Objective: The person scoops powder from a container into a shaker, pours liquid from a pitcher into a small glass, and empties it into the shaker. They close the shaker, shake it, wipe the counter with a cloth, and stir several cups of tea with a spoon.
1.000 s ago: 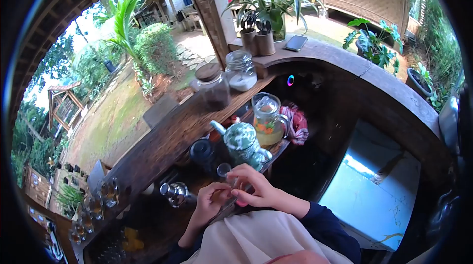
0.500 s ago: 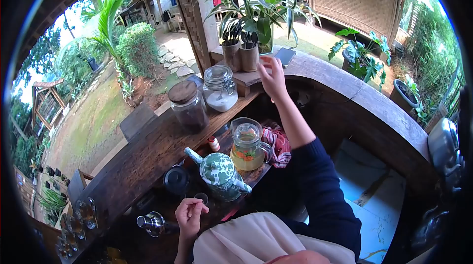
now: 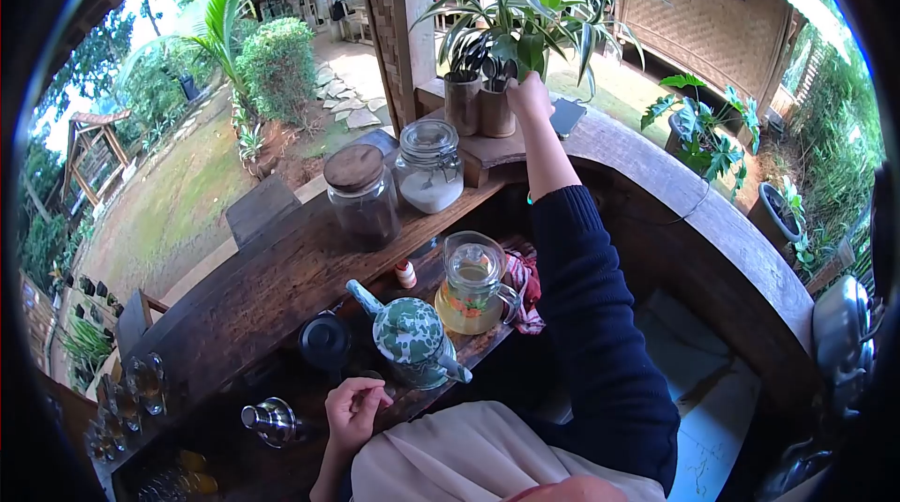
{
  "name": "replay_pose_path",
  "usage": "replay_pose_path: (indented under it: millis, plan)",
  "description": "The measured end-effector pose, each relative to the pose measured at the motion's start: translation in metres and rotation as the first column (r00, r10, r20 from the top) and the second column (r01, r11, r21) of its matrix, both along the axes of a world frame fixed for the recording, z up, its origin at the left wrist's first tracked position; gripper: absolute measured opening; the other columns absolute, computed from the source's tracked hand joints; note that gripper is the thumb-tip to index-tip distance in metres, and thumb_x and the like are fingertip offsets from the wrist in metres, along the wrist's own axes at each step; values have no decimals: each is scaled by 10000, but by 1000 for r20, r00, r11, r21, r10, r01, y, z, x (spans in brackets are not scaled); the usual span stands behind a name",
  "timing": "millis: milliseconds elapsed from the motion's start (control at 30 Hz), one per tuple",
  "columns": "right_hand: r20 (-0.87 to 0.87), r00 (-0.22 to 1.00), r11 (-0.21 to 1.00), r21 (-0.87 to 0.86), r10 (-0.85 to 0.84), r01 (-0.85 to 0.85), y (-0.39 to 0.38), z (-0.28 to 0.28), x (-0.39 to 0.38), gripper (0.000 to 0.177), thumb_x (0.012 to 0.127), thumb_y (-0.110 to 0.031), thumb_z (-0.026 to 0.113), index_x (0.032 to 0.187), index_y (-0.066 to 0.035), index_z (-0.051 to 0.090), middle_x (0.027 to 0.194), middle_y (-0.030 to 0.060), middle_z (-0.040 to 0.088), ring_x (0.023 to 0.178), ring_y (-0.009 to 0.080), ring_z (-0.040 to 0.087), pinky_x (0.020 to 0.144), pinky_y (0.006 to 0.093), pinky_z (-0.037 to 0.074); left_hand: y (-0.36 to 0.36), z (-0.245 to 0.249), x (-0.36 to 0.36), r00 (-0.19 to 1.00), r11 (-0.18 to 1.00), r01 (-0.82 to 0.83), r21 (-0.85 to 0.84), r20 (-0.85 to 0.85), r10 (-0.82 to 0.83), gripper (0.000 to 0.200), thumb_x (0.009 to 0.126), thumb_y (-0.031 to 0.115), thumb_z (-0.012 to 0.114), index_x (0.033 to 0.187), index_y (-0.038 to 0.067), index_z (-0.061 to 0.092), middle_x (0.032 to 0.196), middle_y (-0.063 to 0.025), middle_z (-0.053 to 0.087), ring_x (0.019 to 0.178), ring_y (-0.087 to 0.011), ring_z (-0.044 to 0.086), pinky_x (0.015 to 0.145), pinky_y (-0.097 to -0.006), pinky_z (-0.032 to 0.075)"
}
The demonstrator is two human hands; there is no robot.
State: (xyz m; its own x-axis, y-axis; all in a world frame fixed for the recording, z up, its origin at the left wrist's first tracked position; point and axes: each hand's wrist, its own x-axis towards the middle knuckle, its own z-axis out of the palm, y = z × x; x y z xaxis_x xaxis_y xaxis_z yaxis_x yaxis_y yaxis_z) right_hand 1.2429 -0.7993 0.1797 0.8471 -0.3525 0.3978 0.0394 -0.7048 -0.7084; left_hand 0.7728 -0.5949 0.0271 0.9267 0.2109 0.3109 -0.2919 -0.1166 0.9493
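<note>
My right hand is stretched out to the far ledge, at the rim of a wooden cup filled with dark-handled spoons. Its fingers are mostly hidden behind the back of the hand. A second wooden cup with similar utensils stands beside the first. Close to my body, my left hand is loosely closed with nothing showing in it. Near it stand a green-and-white speckled teapot and a metal shaker. A glass pitcher of yellowish liquid stands beyond the teapot.
On the wooden counter stand a wooden-lidded jar and a clip-top jar of white grains. A red checked cloth lies behind the pitcher. A phone-like slab rests near the potted plant. Glasses line the left.
My right hand has moved from above the ledge, fingers apart, down to the spoons in the wooden cup. My left hand stays near my body. The view has shifted slightly.
</note>
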Motion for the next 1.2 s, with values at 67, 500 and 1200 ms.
replay_pose_path:
  millis: [67,500,1200]
  plan:
    - [60,996,998,13,61,-62,-2,-5,17,370,839,-321,543,1111,-76,595,1107,162,623,1058,335,576,895,495,422,1,-3,1,1000,1000,-6,6,-1,6,96,890,52,568,943,-24,593,739,-84,631,668,-113,624,604,-228,501]
    - [226,963,987,38,146,-159,-17,-1,29,206,777,-218,584,889,-70,674,932,149,663,911,315,624,810,418,482,4,0,8,998,999,-24,32,55,22,106,893,59,560,939,-33,586,735,-82,628,654,-117,625,584,-221,491]
    - [745,527,907,-269,409,-323,-15,28,-96,74,833,-93,595,858,-34,557,788,141,651,690,307,640,609,374,501,17,-8,-14,996,999,26,-33,84,-23,92,890,46,557,942,-26,580,697,-83,627,632,-107,614,577,-195,455]
